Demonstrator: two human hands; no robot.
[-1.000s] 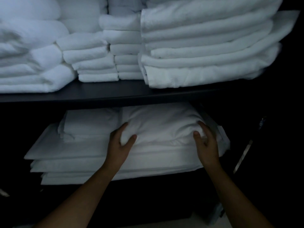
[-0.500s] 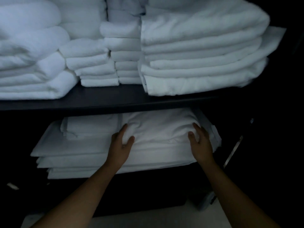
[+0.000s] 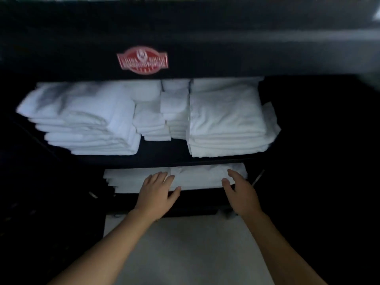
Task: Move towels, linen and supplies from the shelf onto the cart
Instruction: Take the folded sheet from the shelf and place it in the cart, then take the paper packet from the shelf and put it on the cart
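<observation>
I record left hand (image 3: 156, 195) and right hand (image 3: 241, 195), fingers straight, gripping nothing, apart at either side of folded linen (image 3: 202, 177) on lower shelf (image 3: 201, 203).

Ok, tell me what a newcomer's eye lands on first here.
The red badge stands out on the dark panel at top centre. Below it, stacks of folded white towels fill the upper shelf. At the lower shelf, the left hand and right hand are open at the front of the folded linen.
</observation>
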